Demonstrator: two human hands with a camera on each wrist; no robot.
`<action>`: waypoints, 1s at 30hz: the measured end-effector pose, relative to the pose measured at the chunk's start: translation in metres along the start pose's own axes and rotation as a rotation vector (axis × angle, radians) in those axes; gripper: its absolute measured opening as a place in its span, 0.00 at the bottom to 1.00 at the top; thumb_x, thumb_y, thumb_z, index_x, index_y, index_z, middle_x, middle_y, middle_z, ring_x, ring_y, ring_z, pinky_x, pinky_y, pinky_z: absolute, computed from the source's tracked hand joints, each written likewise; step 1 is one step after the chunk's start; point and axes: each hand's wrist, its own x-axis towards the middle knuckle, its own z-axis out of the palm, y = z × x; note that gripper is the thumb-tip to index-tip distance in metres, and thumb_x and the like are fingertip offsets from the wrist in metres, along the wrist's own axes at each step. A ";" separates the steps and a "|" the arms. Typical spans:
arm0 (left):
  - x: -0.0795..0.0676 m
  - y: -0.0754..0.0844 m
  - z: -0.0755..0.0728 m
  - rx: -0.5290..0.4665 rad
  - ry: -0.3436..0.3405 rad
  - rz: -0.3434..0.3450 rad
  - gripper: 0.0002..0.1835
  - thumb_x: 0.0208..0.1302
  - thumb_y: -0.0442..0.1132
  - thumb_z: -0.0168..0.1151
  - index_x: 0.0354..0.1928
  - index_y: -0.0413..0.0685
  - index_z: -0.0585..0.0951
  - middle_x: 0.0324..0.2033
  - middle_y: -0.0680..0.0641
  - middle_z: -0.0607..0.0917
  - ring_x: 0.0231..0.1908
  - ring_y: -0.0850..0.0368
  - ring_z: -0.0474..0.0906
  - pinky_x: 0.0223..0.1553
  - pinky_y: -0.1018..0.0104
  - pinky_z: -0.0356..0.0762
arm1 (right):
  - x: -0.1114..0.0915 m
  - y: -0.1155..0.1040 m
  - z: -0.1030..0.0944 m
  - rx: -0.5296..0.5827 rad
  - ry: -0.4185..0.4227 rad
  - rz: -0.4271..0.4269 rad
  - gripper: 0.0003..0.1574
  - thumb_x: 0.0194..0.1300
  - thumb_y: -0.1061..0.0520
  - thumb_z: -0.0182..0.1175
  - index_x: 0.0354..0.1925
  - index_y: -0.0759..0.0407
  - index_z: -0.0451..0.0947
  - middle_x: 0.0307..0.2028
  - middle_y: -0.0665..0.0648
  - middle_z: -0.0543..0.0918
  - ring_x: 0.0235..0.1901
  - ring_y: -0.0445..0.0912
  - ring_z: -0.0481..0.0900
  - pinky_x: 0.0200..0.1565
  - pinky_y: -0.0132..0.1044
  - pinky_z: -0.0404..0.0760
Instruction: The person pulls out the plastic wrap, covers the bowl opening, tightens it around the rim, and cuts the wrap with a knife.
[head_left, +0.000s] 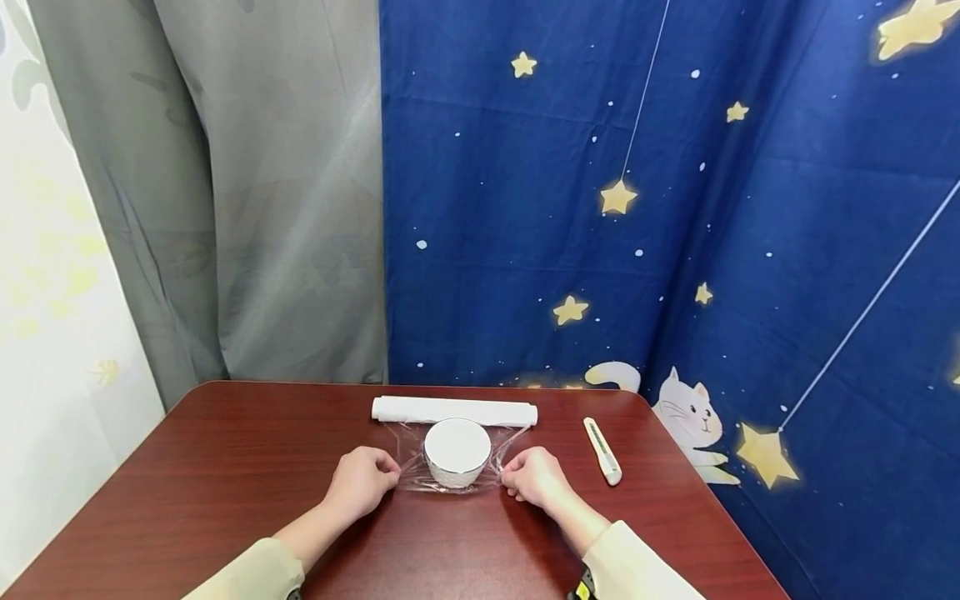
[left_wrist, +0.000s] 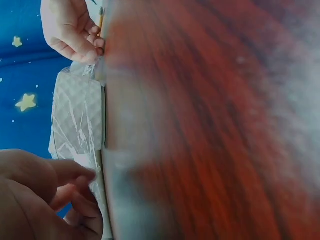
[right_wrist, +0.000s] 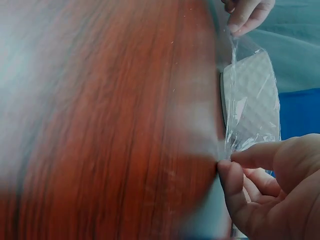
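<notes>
A white bowl (head_left: pixel 457 452) with a textured side stands upright on the table, and clear plastic wrap (head_left: pixel 412 463) stretches over it and down around it. On the bowl's left, my left hand (head_left: pixel 362 481) pinches one near corner of the wrap between thumb and fingers. My right hand (head_left: pixel 537 477) pinches the opposite corner on the right side. Seen from the right wrist, the wrap (right_wrist: pixel 240 107) runs in taut folds along the bowl's diamond-patterned side (right_wrist: pixel 255 90) from hand to hand. Both hands are low, close to the tabletop.
Just behind the bowl lies a white roll (head_left: pixel 454 411), with the wrap reaching back to it. A white utility knife (head_left: pixel 603 452) lies to the right of my right hand. Curtains (head_left: pixel 517 208) hang behind the dark red table (head_left: pixel 187 500).
</notes>
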 end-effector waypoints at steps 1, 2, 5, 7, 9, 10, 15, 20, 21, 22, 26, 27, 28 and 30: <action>0.000 0.002 0.000 -0.019 -0.013 -0.022 0.08 0.58 0.32 0.73 0.24 0.53 0.89 0.18 0.55 0.84 0.21 0.63 0.80 0.27 0.60 0.77 | 0.000 -0.001 0.001 0.031 -0.002 0.014 0.04 0.64 0.68 0.70 0.32 0.64 0.91 0.19 0.53 0.87 0.17 0.37 0.80 0.24 0.30 0.82; -0.001 0.007 -0.002 -0.054 -0.035 -0.056 0.09 0.59 0.30 0.71 0.25 0.51 0.89 0.16 0.55 0.83 0.18 0.63 0.80 0.26 0.63 0.79 | 0.001 -0.002 0.001 0.062 -0.002 0.027 0.04 0.65 0.68 0.69 0.33 0.65 0.91 0.20 0.54 0.88 0.18 0.36 0.81 0.25 0.30 0.83; -0.001 0.017 -0.004 -0.138 -0.062 -0.124 0.10 0.60 0.25 0.67 0.24 0.45 0.89 0.13 0.53 0.83 0.13 0.63 0.80 0.22 0.68 0.80 | 0.001 -0.004 0.003 0.168 0.001 0.060 0.06 0.68 0.68 0.67 0.37 0.70 0.90 0.22 0.55 0.89 0.20 0.37 0.82 0.27 0.30 0.85; 0.000 0.019 -0.003 -0.150 -0.059 -0.152 0.10 0.60 0.23 0.66 0.25 0.42 0.90 0.13 0.52 0.84 0.14 0.64 0.80 0.20 0.70 0.80 | 0.001 -0.006 0.004 0.238 -0.002 0.078 0.08 0.69 0.68 0.65 0.40 0.73 0.89 0.24 0.56 0.89 0.23 0.37 0.82 0.30 0.30 0.87; 0.003 0.021 -0.001 -0.153 -0.052 -0.173 0.09 0.60 0.23 0.66 0.28 0.40 0.90 0.14 0.51 0.86 0.16 0.64 0.82 0.22 0.70 0.80 | 0.002 -0.007 0.005 0.302 -0.008 0.088 0.10 0.70 0.69 0.63 0.43 0.76 0.88 0.27 0.57 0.89 0.25 0.38 0.83 0.32 0.31 0.88; 0.004 0.021 0.000 -0.143 -0.045 -0.175 0.08 0.59 0.24 0.66 0.30 0.40 0.91 0.16 0.51 0.87 0.18 0.64 0.82 0.24 0.70 0.80 | 0.002 -0.007 0.006 0.329 -0.012 0.095 0.11 0.70 0.69 0.62 0.45 0.77 0.88 0.29 0.58 0.90 0.26 0.39 0.83 0.33 0.31 0.89; 0.009 0.023 0.005 -0.218 -0.042 -0.215 0.10 0.62 0.28 0.67 0.43 0.36 0.92 0.27 0.48 0.92 0.31 0.61 0.83 0.36 0.67 0.79 | 0.003 -0.009 0.009 0.448 -0.037 0.130 0.20 0.76 0.64 0.58 0.56 0.79 0.83 0.43 0.67 0.92 0.34 0.41 0.87 0.38 0.33 0.90; 0.011 0.027 0.012 -0.612 -0.073 -0.332 0.15 0.76 0.28 0.59 0.57 0.23 0.85 0.40 0.37 0.93 0.36 0.60 0.88 0.39 0.70 0.88 | 0.007 -0.007 0.015 0.591 -0.057 0.180 0.25 0.80 0.61 0.55 0.64 0.80 0.77 0.55 0.71 0.90 0.44 0.45 0.90 0.45 0.36 0.91; 0.012 0.027 0.013 -0.696 -0.072 -0.359 0.16 0.78 0.28 0.58 0.58 0.21 0.83 0.41 0.35 0.93 0.37 0.60 0.89 0.39 0.70 0.89 | 0.008 -0.007 0.016 0.618 -0.056 0.189 0.26 0.81 0.61 0.55 0.65 0.80 0.77 0.55 0.70 0.90 0.44 0.45 0.90 0.46 0.36 0.91; 0.013 0.027 0.015 -0.766 -0.069 -0.380 0.17 0.79 0.28 0.57 0.60 0.19 0.81 0.42 0.35 0.93 0.37 0.60 0.90 0.39 0.70 0.89 | 0.009 -0.006 0.016 0.644 -0.053 0.199 0.26 0.82 0.61 0.54 0.66 0.80 0.76 0.55 0.70 0.90 0.44 0.45 0.90 0.46 0.36 0.91; 0.021 0.023 0.022 -0.938 -0.054 -0.453 0.22 0.81 0.30 0.55 0.65 0.15 0.76 0.40 0.38 0.93 0.37 0.62 0.91 0.41 0.69 0.90 | 0.012 -0.006 0.017 0.724 -0.033 0.236 0.26 0.83 0.59 0.53 0.67 0.78 0.76 0.51 0.63 0.91 0.43 0.43 0.90 0.44 0.33 0.89; 0.023 0.022 0.023 -0.965 -0.050 -0.467 0.22 0.81 0.31 0.55 0.66 0.15 0.75 0.39 0.40 0.93 0.36 0.62 0.91 0.42 0.68 0.91 | 0.013 -0.006 0.017 0.738 -0.027 0.242 0.26 0.84 0.58 0.53 0.67 0.77 0.77 0.50 0.62 0.92 0.42 0.43 0.90 0.43 0.33 0.89; 0.025 0.021 0.024 -0.984 -0.045 -0.480 0.23 0.82 0.32 0.56 0.66 0.15 0.74 0.39 0.42 0.93 0.36 0.62 0.91 0.42 0.67 0.91 | 0.014 -0.006 0.017 0.749 -0.019 0.248 0.26 0.84 0.58 0.53 0.67 0.76 0.77 0.49 0.61 0.92 0.42 0.43 0.90 0.43 0.33 0.89; 0.028 0.021 0.024 -1.010 -0.038 -0.498 0.24 0.83 0.34 0.56 0.67 0.17 0.74 0.38 0.44 0.93 0.36 0.62 0.91 0.43 0.66 0.91 | 0.017 -0.007 0.017 0.761 -0.005 0.258 0.26 0.83 0.56 0.54 0.66 0.75 0.79 0.48 0.58 0.92 0.42 0.42 0.90 0.42 0.32 0.88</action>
